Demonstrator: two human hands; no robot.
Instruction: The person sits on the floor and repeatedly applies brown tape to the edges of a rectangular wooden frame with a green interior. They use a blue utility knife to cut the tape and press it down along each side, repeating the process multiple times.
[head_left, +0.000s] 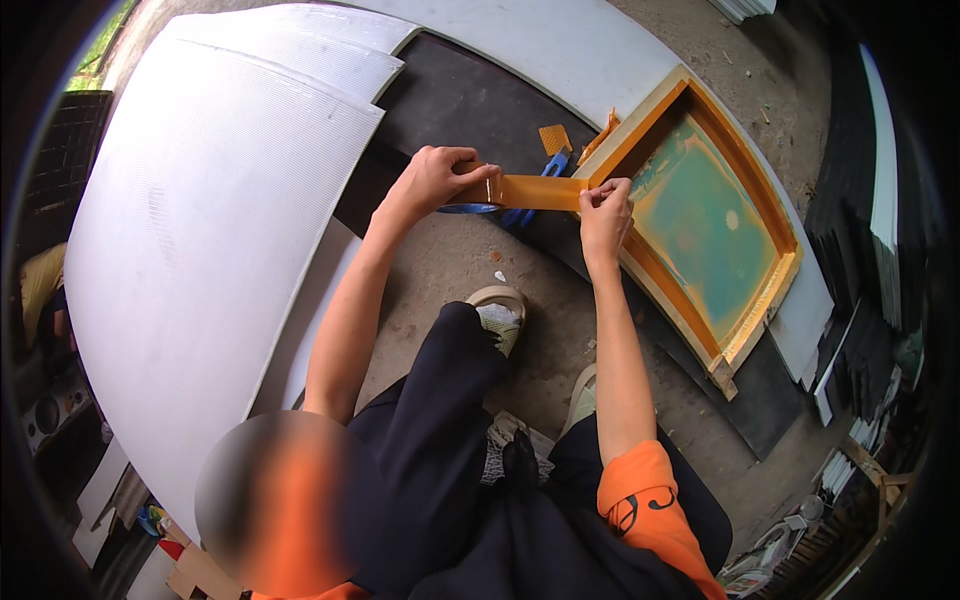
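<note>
Lying on the ground beside the hands, big white ribbed sheets [200, 220] cover the left side, and a dark mat [470, 110] lies under the wooden frame [760, 310] with its green mesh. The left hand [435, 180] grips a roll of orange tape [470, 200]. The right hand [605, 205] pinches the pulled strip [540, 192] at the frame corner. A blue tool [545, 170] lies behind the strip.

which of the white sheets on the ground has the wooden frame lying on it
The smooth white sheet at the upper right, under the orange-taped wooden frame. The ribbed white sheets on the left carry nothing.
</note>
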